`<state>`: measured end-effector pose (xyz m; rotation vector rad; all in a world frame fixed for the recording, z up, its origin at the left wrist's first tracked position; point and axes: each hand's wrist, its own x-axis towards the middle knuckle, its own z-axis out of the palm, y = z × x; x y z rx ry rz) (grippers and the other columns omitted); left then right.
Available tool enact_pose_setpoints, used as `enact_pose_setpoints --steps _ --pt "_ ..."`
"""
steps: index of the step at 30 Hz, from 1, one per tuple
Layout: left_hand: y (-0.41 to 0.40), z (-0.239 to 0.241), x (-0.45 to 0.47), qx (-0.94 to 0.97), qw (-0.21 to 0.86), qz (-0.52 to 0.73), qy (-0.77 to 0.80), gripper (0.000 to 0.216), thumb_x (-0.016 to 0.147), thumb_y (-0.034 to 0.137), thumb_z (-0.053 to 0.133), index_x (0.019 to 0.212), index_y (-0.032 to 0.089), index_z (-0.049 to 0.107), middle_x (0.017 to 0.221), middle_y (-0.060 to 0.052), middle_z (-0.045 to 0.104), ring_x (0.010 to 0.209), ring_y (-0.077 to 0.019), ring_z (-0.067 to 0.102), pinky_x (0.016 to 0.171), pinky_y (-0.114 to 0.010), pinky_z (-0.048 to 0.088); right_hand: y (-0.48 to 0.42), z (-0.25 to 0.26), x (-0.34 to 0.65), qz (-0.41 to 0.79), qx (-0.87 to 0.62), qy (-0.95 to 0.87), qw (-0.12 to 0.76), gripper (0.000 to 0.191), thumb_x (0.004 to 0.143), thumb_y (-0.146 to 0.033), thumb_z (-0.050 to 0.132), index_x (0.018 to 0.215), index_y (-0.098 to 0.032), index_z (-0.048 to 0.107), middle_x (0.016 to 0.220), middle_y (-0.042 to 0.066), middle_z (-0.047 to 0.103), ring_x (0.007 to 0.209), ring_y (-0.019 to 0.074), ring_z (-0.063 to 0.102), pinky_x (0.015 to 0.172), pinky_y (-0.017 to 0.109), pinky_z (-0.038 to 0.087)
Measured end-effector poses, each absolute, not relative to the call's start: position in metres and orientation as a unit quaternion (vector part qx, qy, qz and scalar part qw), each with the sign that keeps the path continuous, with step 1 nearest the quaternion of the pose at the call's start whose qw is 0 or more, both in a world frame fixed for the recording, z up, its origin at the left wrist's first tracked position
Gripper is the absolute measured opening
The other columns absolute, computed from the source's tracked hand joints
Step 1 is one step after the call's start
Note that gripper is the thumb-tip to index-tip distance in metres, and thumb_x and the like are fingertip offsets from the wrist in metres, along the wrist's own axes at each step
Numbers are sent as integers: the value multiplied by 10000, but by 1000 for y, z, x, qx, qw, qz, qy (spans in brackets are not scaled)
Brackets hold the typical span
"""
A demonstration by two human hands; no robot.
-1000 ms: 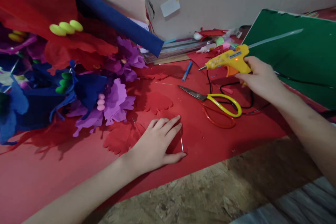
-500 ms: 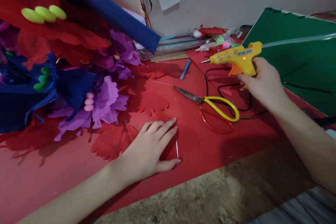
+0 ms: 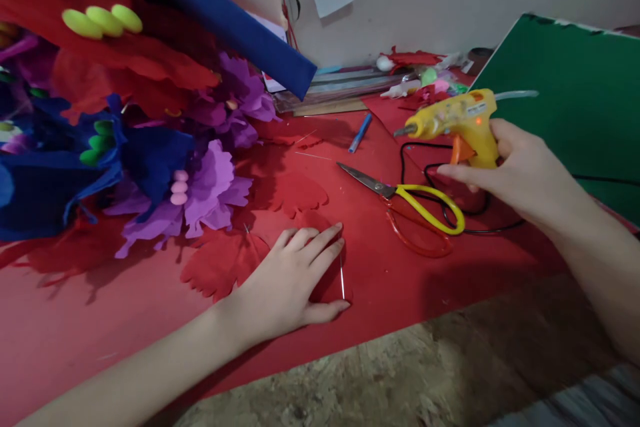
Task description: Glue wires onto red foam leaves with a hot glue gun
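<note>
The right hand is wrapped around the handle of a yellow glue gun, its nozzle pointing left above the red tabletop. The left hand lies flat, fingers and thumb spread, over a red petal; a thin pale wire runs between fingertips and thumb. Scissors lie between the hands, a blue pen beyond them, and a purple flower farther left.
</note>
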<state>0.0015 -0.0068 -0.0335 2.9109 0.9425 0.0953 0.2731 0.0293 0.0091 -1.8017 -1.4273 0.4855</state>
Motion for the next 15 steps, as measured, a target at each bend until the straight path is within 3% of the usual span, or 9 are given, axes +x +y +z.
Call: enact_pose_setpoints --steps 4,11,15 --pt "-8 -36 1 950 39 39 307 632 782 548 467 1214 87 459 1340 -114 421 1008 -257 454 868 -391 348 10 -2 261 68 -665 -681 298 549 376 -579 682 720 -204 476 550 -30 514 444 108 457 381 245 359" --pt "-8 -38 0 952 32 38 302 703 791 566 437 1260 43 406 1347 -135 409 1018 -265 445 863 -376 340 -12 -20 251 -81 -495 -831 239 356 715 -557 458 700 -213 363 482 -45 439 349 86 393 305 203 286" --pt "-8 -38 1 954 17 32 297 689 800 568 420 1244 41 425 1347 -140 407 1033 -271 440 853 -376 341 -13 -20 249 -150 -461 -848 214 287 786 -484 382 700 -215 328 477 -46 361 351 92 331 331 220 244"
